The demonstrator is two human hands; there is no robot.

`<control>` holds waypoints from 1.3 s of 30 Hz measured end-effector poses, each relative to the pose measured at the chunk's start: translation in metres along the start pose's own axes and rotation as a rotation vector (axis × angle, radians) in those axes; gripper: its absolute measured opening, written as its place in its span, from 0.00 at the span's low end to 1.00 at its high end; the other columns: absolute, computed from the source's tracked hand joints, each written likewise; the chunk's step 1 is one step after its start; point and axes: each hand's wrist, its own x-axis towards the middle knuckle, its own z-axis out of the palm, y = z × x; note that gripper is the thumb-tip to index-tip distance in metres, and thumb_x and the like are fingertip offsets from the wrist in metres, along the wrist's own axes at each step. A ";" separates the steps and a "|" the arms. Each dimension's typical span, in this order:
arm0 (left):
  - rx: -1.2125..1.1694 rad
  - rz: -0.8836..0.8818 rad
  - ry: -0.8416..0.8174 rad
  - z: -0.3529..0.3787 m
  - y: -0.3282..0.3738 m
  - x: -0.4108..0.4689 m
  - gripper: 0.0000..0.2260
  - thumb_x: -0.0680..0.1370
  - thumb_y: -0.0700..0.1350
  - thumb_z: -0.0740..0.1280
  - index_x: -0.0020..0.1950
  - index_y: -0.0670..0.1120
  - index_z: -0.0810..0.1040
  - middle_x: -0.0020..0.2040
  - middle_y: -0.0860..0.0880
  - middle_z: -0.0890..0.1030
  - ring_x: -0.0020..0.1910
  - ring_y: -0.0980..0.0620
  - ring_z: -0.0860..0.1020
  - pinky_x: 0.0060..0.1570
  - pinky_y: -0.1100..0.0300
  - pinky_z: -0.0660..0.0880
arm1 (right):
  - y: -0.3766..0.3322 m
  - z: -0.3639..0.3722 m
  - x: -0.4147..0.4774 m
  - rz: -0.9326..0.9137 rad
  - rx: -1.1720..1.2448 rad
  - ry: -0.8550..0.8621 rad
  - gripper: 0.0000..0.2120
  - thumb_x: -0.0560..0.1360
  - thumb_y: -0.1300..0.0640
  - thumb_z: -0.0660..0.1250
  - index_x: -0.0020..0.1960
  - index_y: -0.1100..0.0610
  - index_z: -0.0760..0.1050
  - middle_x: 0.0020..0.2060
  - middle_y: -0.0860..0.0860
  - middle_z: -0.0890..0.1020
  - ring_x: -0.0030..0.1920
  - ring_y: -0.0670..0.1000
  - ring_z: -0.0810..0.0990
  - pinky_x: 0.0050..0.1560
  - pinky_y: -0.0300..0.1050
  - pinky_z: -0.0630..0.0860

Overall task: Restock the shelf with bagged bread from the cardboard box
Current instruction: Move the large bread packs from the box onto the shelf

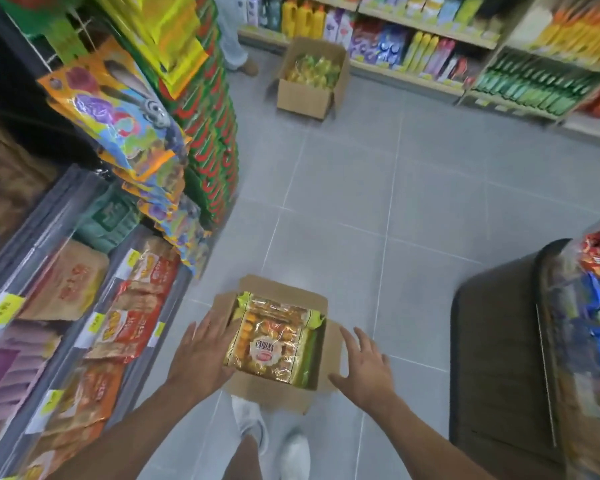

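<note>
A: Step?
B: Reaching in. Left hand [201, 351] and right hand [362, 363] are hovering, fingers spread, flanking the bread bag [272, 344] lying atop the cardboard box [271, 391].
A: Next?
B: Probably gripping both bag edges, lifting toward the shelf [94, 323].

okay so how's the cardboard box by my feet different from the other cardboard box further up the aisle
The near cardboard box lies between your left hand and right hand; the far cardboard box stands alone by the back shelves. The near one shows one large clear bag of bread on top; the far one holds many small yellow-green packets. Both are open brown boxes on the grey tiled floor.
</note>
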 end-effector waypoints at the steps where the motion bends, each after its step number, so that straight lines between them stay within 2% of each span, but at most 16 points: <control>1: 0.027 0.008 -0.015 0.004 -0.004 0.014 0.50 0.54 0.58 0.85 0.72 0.49 0.71 0.68 0.42 0.79 0.67 0.38 0.78 0.57 0.38 0.78 | -0.001 0.004 0.010 0.009 -0.007 -0.015 0.46 0.73 0.35 0.67 0.82 0.44 0.46 0.82 0.48 0.51 0.80 0.54 0.54 0.77 0.60 0.57; 3: 0.091 0.024 -0.054 0.015 -0.017 0.045 0.49 0.52 0.58 0.85 0.70 0.48 0.75 0.66 0.42 0.80 0.66 0.38 0.79 0.56 0.38 0.79 | -0.003 0.013 0.034 0.015 -0.016 -0.032 0.46 0.73 0.36 0.66 0.82 0.44 0.45 0.82 0.48 0.50 0.80 0.53 0.53 0.78 0.60 0.56; 5: 0.134 0.033 -0.137 0.028 -0.028 0.076 0.49 0.54 0.59 0.84 0.73 0.49 0.74 0.70 0.43 0.78 0.70 0.39 0.75 0.61 0.38 0.76 | -0.006 0.023 0.062 0.021 -0.025 -0.049 0.46 0.73 0.37 0.68 0.82 0.45 0.46 0.82 0.48 0.51 0.81 0.53 0.52 0.78 0.61 0.56; 7: 0.113 0.030 -0.145 0.042 -0.034 0.104 0.47 0.65 0.59 0.79 0.80 0.52 0.63 0.80 0.45 0.65 0.79 0.41 0.62 0.74 0.38 0.63 | -0.007 0.036 0.090 0.020 -0.035 -0.058 0.47 0.72 0.38 0.69 0.82 0.45 0.47 0.81 0.49 0.53 0.80 0.54 0.53 0.78 0.62 0.56; 9: 0.082 0.001 -0.187 0.057 -0.035 0.135 0.45 0.74 0.58 0.72 0.83 0.55 0.48 0.84 0.49 0.48 0.82 0.44 0.48 0.79 0.41 0.49 | -0.005 0.054 0.121 0.009 -0.049 -0.071 0.48 0.72 0.38 0.69 0.82 0.45 0.46 0.81 0.49 0.52 0.80 0.54 0.53 0.78 0.63 0.55; 12: 0.102 -0.042 -0.216 0.092 -0.038 0.186 0.43 0.78 0.54 0.69 0.83 0.57 0.42 0.84 0.49 0.43 0.82 0.45 0.42 0.79 0.40 0.47 | 0.000 0.087 0.173 -0.009 -0.094 -0.110 0.49 0.73 0.38 0.70 0.82 0.46 0.43 0.82 0.50 0.50 0.81 0.55 0.51 0.79 0.63 0.52; 18: 0.235 -0.027 -0.216 0.192 -0.055 0.288 0.46 0.76 0.51 0.71 0.83 0.54 0.42 0.84 0.48 0.47 0.82 0.44 0.45 0.77 0.37 0.50 | 0.019 0.179 0.283 -0.006 -0.098 -0.090 0.52 0.70 0.37 0.73 0.81 0.45 0.42 0.81 0.52 0.52 0.80 0.59 0.55 0.78 0.63 0.55; 22: 0.293 -0.005 -0.240 0.250 -0.067 0.345 0.45 0.77 0.55 0.70 0.83 0.53 0.41 0.84 0.48 0.45 0.82 0.43 0.44 0.77 0.36 0.48 | 0.028 0.234 0.347 -0.029 -0.116 -0.067 0.51 0.71 0.40 0.75 0.81 0.46 0.46 0.81 0.52 0.54 0.80 0.58 0.54 0.79 0.60 0.54; 25: 0.306 0.001 -0.209 0.288 -0.082 0.375 0.47 0.76 0.56 0.72 0.82 0.53 0.42 0.84 0.48 0.46 0.82 0.43 0.45 0.77 0.37 0.47 | 0.031 0.270 0.379 -0.091 -0.177 -0.056 0.49 0.70 0.40 0.75 0.81 0.46 0.49 0.80 0.51 0.58 0.79 0.57 0.57 0.78 0.60 0.56; 28: 0.318 0.048 -0.135 0.311 -0.093 0.389 0.43 0.74 0.57 0.72 0.81 0.52 0.50 0.81 0.46 0.57 0.80 0.43 0.55 0.76 0.40 0.54 | 0.032 0.293 0.395 -0.103 -0.212 -0.024 0.42 0.69 0.44 0.76 0.76 0.45 0.57 0.74 0.51 0.66 0.74 0.57 0.64 0.74 0.59 0.62; 31: 0.297 0.105 -0.056 0.318 -0.100 0.391 0.33 0.74 0.52 0.72 0.76 0.52 0.62 0.75 0.49 0.69 0.76 0.45 0.64 0.73 0.45 0.63 | 0.033 0.300 0.401 -0.099 -0.221 0.050 0.33 0.73 0.51 0.73 0.73 0.45 0.63 0.69 0.50 0.71 0.70 0.56 0.69 0.69 0.57 0.67; 34: 0.282 0.091 -0.045 0.317 -0.101 0.389 0.26 0.73 0.47 0.74 0.69 0.53 0.72 0.66 0.52 0.77 0.68 0.48 0.73 0.64 0.52 0.70 | 0.033 0.295 0.401 -0.112 -0.224 0.066 0.27 0.75 0.54 0.71 0.71 0.45 0.68 0.67 0.49 0.74 0.66 0.55 0.72 0.65 0.55 0.70; 36: 0.279 0.074 -0.057 0.310 -0.097 0.386 0.23 0.72 0.47 0.75 0.66 0.54 0.75 0.61 0.54 0.80 0.62 0.49 0.77 0.58 0.54 0.72 | 0.033 0.291 0.396 -0.120 -0.240 0.049 0.23 0.76 0.55 0.70 0.69 0.45 0.70 0.65 0.48 0.75 0.64 0.55 0.73 0.63 0.54 0.71; 39: 0.277 0.068 -0.050 0.296 -0.090 0.376 0.21 0.73 0.47 0.74 0.66 0.55 0.76 0.60 0.54 0.81 0.60 0.50 0.78 0.55 0.54 0.72 | 0.031 0.282 0.387 -0.120 -0.240 0.032 0.20 0.76 0.57 0.68 0.67 0.45 0.72 0.62 0.47 0.78 0.61 0.54 0.75 0.60 0.53 0.73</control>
